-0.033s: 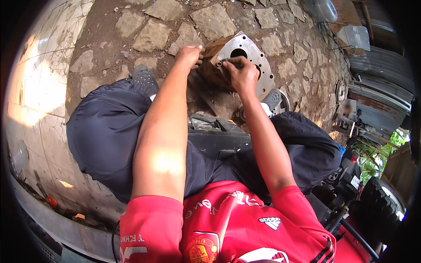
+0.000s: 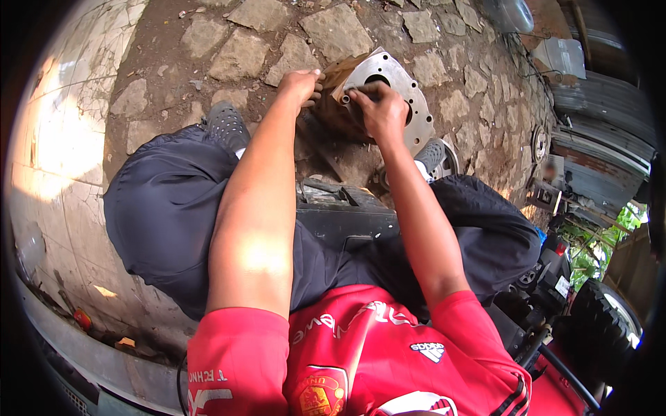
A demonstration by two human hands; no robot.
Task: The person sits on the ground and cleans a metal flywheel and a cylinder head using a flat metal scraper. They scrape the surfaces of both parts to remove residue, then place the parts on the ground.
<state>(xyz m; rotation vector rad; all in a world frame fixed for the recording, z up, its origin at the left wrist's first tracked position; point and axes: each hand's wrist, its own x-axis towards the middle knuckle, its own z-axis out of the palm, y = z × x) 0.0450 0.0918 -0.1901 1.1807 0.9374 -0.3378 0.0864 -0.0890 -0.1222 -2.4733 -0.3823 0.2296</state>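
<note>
In front of me on the ground stands a heavy metal housing (image 2: pixel 418 102), with a pale grey machined face, several bolt holes and large round openings. Its side is rusty brown. A short hollow bushing (image 2: pixel 345 99) sits at the corner of the face nearest my hands. My right hand (image 2: pixel 386 114) reaches over the face, thumb and fingers pinched together right beside that bushing; what they grip is hidden. On the brown side, my left hand (image 2: pixel 301 90) is curled near the housing's left edge, its fingertips partly hidden and any contents not visible.
A black case (image 2: pixel 340 225) lies between my legs. By my right shoe (image 2: pixel 431 155) is a round metal part (image 2: pixel 451 163). Uneven stone paving (image 2: pixel 239 59) surrounds the housing. Corrugated metal sheets (image 2: pixel 610 107) and a black tyre (image 2: pixel 602 319) are at the right.
My right fingertips have shifted slightly up and left beside the bushing, showing more of it. My left hand and the housing look nearly unchanged.
</note>
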